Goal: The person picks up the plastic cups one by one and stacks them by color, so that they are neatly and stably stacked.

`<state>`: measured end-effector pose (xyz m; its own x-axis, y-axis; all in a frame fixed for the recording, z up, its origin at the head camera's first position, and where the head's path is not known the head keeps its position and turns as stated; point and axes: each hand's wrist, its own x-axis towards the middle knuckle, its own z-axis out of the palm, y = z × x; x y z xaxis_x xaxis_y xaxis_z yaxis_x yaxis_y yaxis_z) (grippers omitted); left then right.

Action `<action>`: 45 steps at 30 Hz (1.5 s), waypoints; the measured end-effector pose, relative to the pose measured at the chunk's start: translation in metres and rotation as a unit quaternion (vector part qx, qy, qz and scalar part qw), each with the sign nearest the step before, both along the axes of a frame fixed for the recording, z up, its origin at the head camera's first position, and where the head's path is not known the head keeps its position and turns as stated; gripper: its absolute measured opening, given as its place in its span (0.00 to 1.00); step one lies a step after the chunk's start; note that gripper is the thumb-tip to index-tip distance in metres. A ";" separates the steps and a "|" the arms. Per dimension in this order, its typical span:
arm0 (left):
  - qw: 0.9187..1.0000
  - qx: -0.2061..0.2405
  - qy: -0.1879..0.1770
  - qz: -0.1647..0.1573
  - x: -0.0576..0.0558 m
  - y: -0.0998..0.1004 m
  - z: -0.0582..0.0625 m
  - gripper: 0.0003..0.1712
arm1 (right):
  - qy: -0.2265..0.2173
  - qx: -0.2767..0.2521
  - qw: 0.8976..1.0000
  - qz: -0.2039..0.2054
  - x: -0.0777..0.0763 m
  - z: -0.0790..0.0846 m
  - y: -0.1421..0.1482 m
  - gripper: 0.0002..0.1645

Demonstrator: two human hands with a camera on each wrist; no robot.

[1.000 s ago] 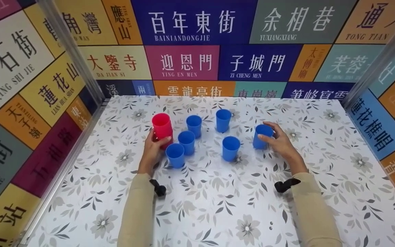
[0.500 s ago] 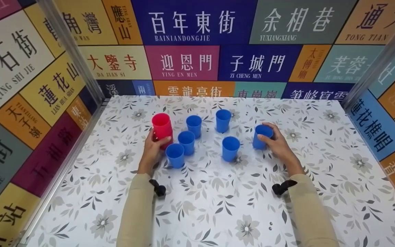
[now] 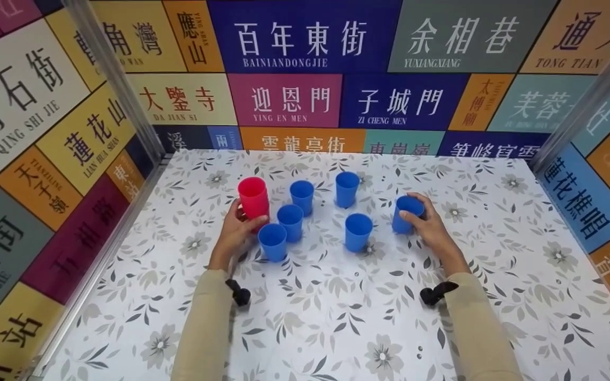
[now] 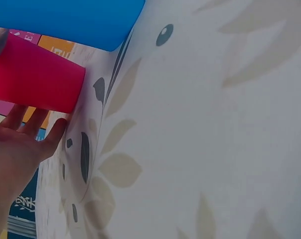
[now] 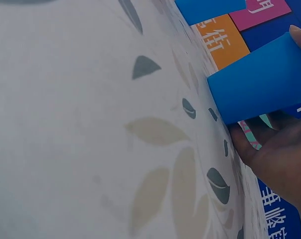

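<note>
Red cups (image 3: 252, 193), stacked one in another, stand at the left of the group. My left hand (image 3: 235, 233) grips the stack low down, thumb on the near side and fingers round the far side. The left wrist view shows the lower red cup (image 4: 38, 74) beside the fingers. At the right, my right hand (image 3: 432, 225) holds a single upright blue cup (image 3: 401, 222), thumb in front and fingers behind. That blue cup (image 5: 260, 79) has its base at the tabletop in the right wrist view.
Three blue cups (image 3: 290, 225) form a slanting row just right of the red stack. Two more blue cups, one farther back (image 3: 347, 191) and one nearer (image 3: 358, 235), stand mid-table. Sign-patterned walls (image 3: 294, 100) enclose the flower-print tabletop (image 3: 305, 317).
The head view has shifted slightly. My left forearm has moved a little to the left, and my right forearm has shifted slightly inward. Both hands keep their grip, and the cups hold their layout.
</note>
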<state>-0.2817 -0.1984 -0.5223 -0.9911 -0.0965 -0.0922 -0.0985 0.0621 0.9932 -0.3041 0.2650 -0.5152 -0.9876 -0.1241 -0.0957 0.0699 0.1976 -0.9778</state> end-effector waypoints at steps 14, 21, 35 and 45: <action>0.997 -0.049 0.050 0.031 0.013 -0.017 -0.001 0.49 | -0.009 0.014 1.000 -0.008 -0.004 -0.005 0.002 0.44; 0.988 -0.045 0.095 0.114 0.033 -0.019 0.002 0.37 | -0.017 0.009 1.000 -0.004 0.004 0.004 0.000 0.43; 0.992 -0.101 0.077 0.021 0.069 0.004 0.017 0.33 | -0.004 0.011 1.000 0.015 -0.002 -0.007 0.002 0.44; 0.986 -0.159 0.039 -0.040 0.074 0.024 0.020 0.44 | -0.005 -0.008 1.000 0.016 0.009 0.012 -0.002 0.43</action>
<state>-0.2077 -0.1744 -0.5022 -0.9996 -0.0291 0.0067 -0.0047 0.3766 0.9264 -0.2950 0.2634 -0.5035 -0.9819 -0.1580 -0.1041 0.0742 0.1850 -0.9799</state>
